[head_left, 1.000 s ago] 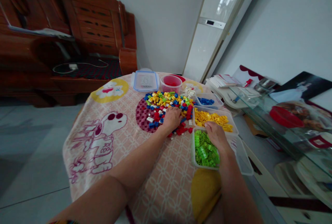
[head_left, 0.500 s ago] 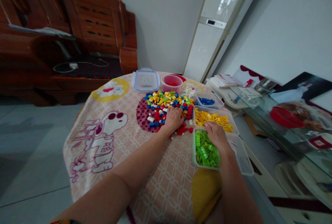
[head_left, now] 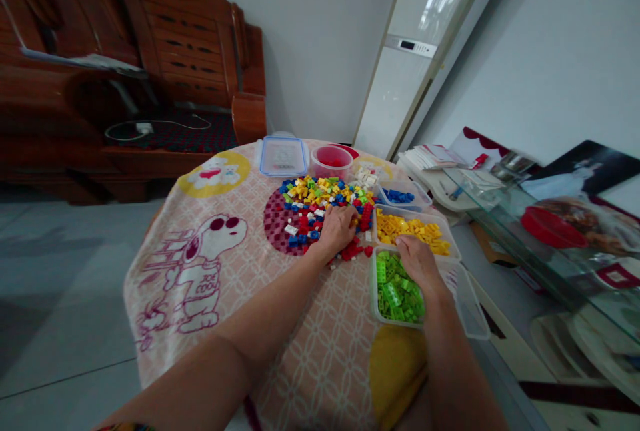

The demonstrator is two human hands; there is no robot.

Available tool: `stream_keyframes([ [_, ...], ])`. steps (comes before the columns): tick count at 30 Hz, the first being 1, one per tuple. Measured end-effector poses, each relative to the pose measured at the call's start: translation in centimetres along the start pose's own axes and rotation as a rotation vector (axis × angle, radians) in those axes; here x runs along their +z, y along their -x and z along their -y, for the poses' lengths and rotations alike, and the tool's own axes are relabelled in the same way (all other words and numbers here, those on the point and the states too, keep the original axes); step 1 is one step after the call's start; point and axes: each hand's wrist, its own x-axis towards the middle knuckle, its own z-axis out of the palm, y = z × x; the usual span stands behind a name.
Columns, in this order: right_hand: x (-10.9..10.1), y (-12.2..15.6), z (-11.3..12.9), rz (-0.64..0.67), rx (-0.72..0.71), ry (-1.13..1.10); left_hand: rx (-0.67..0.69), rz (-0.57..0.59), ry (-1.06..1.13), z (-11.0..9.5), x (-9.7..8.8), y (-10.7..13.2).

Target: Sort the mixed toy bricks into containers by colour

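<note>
My left hand reaches into a loose pile of mixed toy bricks, its fingers curled down among red, yellow and blue pieces. What lies under its fingertips is hidden. Over the border between two plastic boxes is my right hand, fingers bent in and mostly out of sight. Beyond it sits the box of yellow bricks; nearer to me is the box of green bricks. Blue bricks fill part of a smaller box behind, and white bricks lie heaped beside that.
A round tub with red pieces and a blue-rimmed lid stand at the table's far side. Under the boxes' right edge lies a clear lid. A glass-topped cabinet borders the right; a wooden bench stands back left.
My left hand has shifted very slightly right within the pile. The right hand stays in place over the boxes.
</note>
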Motion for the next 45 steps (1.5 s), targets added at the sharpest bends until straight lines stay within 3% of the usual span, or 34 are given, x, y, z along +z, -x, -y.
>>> stream_keyframes([
  [5, -0.1, 0.0, 0.1, 0.006, -0.015, 0.006, -0.001, -0.061, 0.268, -1.4, -0.6, -0.1],
  [12, -0.5, -0.1, 0.2, 0.033, -0.012, -0.014, 0.010, 0.007, 0.579, -3.8, 0.1, 0.6],
  [17, -0.6, -0.2, 0.2, 0.054, 0.003, -0.025, 0.025, 0.025, 0.727, -4.3, 0.9, 0.8],
  [22, -0.6, -0.1, 0.3, 0.049, -0.003, 0.002, 0.010, -0.023, 0.526, -2.8, 0.3, 0.0],
  [29, -0.2, 0.0, 0.1, 0.034, 0.001, -0.017, -0.082, -0.156, 0.036, 2.9, -1.7, -1.4],
  [32, -0.2, -0.1, 0.0, 0.032, 0.008, -0.018, -0.103, -0.105, -0.062, 4.5, -2.1, -1.5],
  [37, -0.1, -0.1, 0.0, 0.035, 0.001, -0.007, -0.116, 0.054, -0.189, 4.7, -2.4, -1.4],
  [45, -0.3, -0.1, 0.2, 0.035, -0.002, 0.021, -0.168, 0.054, -0.175, 4.4, -2.6, -1.2],
])
